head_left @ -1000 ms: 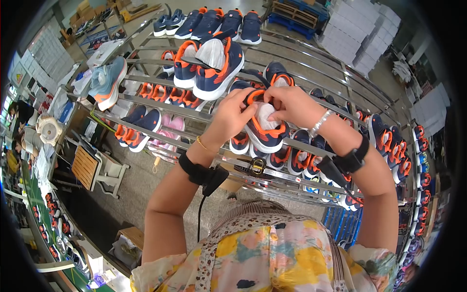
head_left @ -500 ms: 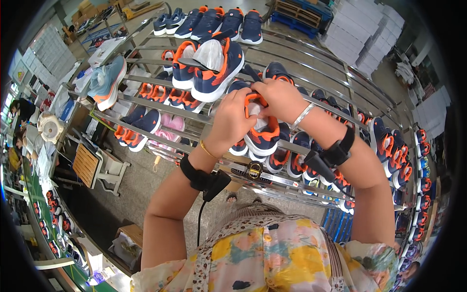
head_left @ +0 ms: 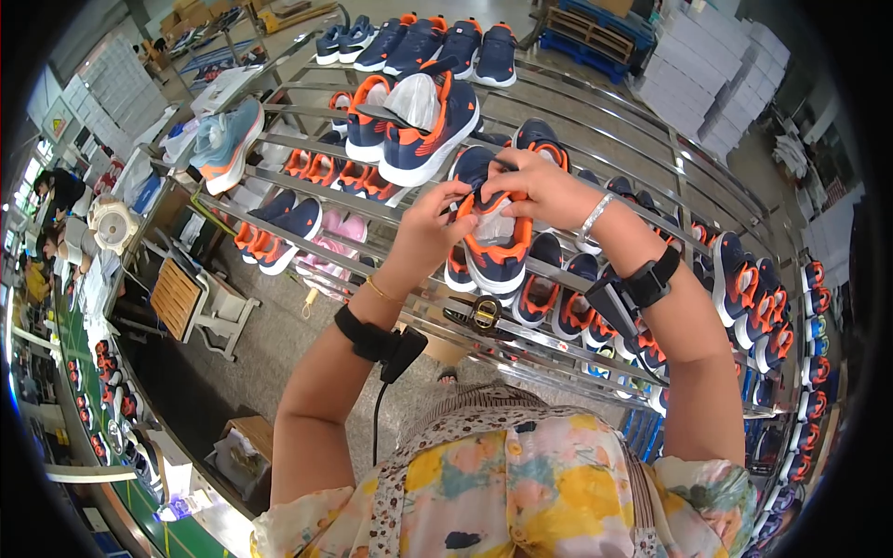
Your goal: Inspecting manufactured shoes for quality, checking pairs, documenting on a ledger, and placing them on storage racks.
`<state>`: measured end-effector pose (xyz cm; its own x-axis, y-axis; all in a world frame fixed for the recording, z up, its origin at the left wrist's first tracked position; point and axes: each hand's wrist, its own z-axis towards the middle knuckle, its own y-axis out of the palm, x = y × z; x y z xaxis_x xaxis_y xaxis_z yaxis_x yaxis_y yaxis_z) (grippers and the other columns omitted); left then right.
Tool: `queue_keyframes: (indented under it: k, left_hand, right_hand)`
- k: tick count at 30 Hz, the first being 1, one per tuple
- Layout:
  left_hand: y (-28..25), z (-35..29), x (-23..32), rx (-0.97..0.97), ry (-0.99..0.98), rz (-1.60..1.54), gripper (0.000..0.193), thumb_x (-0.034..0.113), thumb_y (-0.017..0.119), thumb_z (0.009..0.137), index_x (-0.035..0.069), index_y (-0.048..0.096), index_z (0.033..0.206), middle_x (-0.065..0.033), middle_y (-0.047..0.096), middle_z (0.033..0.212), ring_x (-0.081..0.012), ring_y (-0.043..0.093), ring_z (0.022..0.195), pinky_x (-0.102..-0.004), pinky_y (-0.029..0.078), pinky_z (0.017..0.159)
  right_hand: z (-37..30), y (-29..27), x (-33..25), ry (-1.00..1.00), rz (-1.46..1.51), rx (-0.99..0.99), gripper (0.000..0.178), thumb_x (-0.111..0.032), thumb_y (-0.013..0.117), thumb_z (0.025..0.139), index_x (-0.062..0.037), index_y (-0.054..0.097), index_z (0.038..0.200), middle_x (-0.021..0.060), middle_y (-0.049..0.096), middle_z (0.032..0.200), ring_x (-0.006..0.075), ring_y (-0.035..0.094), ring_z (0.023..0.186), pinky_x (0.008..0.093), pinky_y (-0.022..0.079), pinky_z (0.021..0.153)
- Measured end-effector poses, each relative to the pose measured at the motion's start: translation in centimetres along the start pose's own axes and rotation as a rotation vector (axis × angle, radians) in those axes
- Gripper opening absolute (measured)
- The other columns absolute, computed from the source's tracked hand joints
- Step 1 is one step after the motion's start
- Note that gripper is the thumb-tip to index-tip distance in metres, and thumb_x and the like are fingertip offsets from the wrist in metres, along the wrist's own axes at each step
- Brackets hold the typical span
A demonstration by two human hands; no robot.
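A navy sneaker [head_left: 496, 265] with an orange-lined collar and white sole rests on the metal rack in front of me, its heel toward me. White stuffing [head_left: 493, 228] shows inside its opening. My left hand [head_left: 435, 228] is closed on the left side of the collar, thumb at the orange rim. From the far right, my right hand [head_left: 539, 191] pinches the tongue area, fingers curled over it. What exactly lies between those fingertips is partly hidden. A pair of matching sneakers [head_left: 428, 139], with white stuffing and a dark strap standing up, sits just beyond my left hand.
The slatted metal rack [head_left: 595, 102] carries several more navy and orange sneakers on its tiers. A grey-blue shoe [head_left: 226, 144] stands at its left end. A wooden-seated chair [head_left: 177, 298] and a fan [head_left: 113, 225] are to the left. White boxes [head_left: 698, 65] are stacked behind.
My left hand's fingers have drawn back from the shoe's front to its left rim, so more of the upper and stuffing shows. The whole view has shifted slightly.
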<state>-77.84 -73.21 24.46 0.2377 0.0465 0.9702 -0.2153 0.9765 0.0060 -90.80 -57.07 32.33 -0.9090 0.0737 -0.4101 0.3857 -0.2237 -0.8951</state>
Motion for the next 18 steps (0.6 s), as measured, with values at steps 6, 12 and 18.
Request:
queue_keyframes:
  k: [6, 12, 18]
  left_hand:
    - [0.4, 1.6, 2.2, -0.145, 0.244, 0.299, 0.069, 0.011, 0.073, 0.068, 0.003, 0.040, 0.128, -0.0139, 0.053, 0.120, -0.0260, 0.051, 0.110, -0.0320, 0.040, 0.093]
    - [1.4, 2.2, 4.0, -0.213, 0.461, 0.745, 0.056, 0.002, 0.068, 0.064, 0.008, 0.051, 0.118, -0.0093, 0.054, 0.117, -0.0278, 0.048, 0.111, -0.0367, 0.037, 0.096]
    - [2.2, 1.6, 3.4, -0.144, 0.651, 0.946, 0.048, 0.001, 0.065, 0.066, 0.011, 0.056, 0.112, -0.0029, 0.060, 0.105, -0.0273, 0.053, 0.098, -0.0387, 0.041, 0.086]
  right_hand:
    - [-0.6, 0.8, -1.7, 0.073, -0.021, 0.147, 0.059, -0.004, 0.070, 0.064, -0.0168, 0.050, 0.117, 0.0144, 0.048, 0.109, 0.0335, 0.049, 0.104, 0.0399, 0.043, 0.086]
    - [-1.7, 1.0, -0.1, 0.292, 0.357, 0.432, 0.046, -0.006, 0.063, 0.073, -0.0066, 0.048, 0.117, 0.0157, 0.059, 0.099, 0.0300, 0.060, 0.085, 0.0376, 0.047, 0.078]
    - [-1.7, 0.9, 0.2, 0.525, 0.075, 0.503, 0.036, -0.004, 0.064, 0.074, -0.0044, 0.053, 0.109, 0.0166, 0.063, 0.081, 0.0349, 0.061, 0.078, 0.0371, 0.048, 0.071]
